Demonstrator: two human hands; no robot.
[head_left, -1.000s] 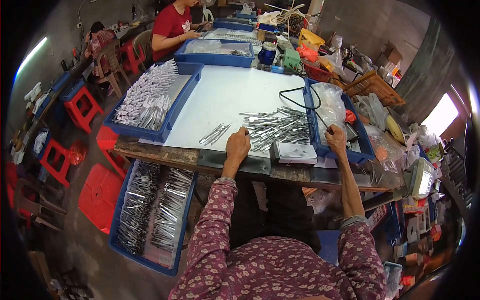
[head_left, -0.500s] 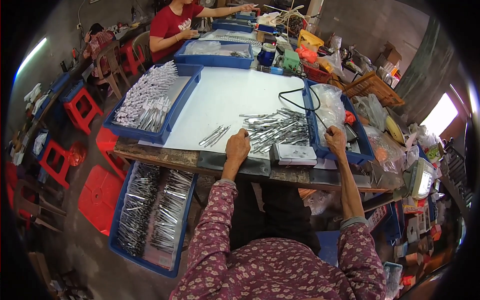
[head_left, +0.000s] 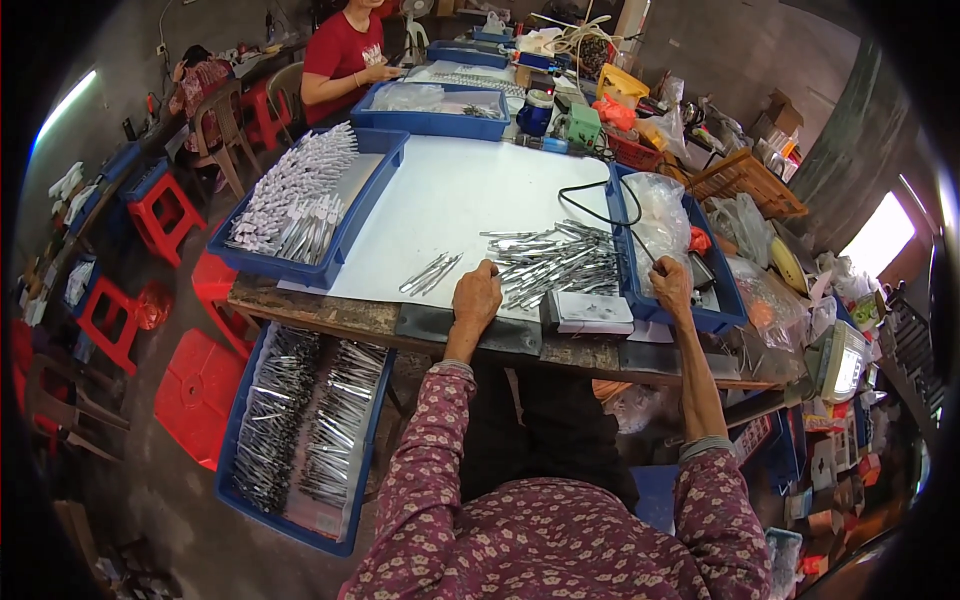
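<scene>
Silver metal pieces, thin and pen-like, sit in a loose pile (head_left: 560, 265) on the white sheet (head_left: 470, 190), near side of the table. Key relation: the pile lies immediately right of the left hand (head_left: 477, 300), its near-left edge just beside the fingertips. Most long axes run roughly left-right with a slant, some crossed. Left hand is nearer the pile's left ends; right hand (head_left: 671, 284) is off beyond its right end.

Left fingers: curled, index tip pointing far. Can't tell if anything is pinched; the back of the hand hides the grip.

Right fingers: curled together, look clamped on the end of the black cord (head_left: 641, 246), which loops over the left wall of the right blue bin (head_left: 714, 318). Fist is over that bin's near part, clear plastic bag (head_left: 660, 215) just far of it.

Small group of pieces (head_left: 432, 273) left of the left hand, slanting near-left to far-right. White-topped block (head_left: 590, 308) at the table's near edge, between the hands, near side of the pile. Left blue tray (head_left: 362, 222) farther left, full of white-ended pieces (head_left: 300, 185).
</scene>
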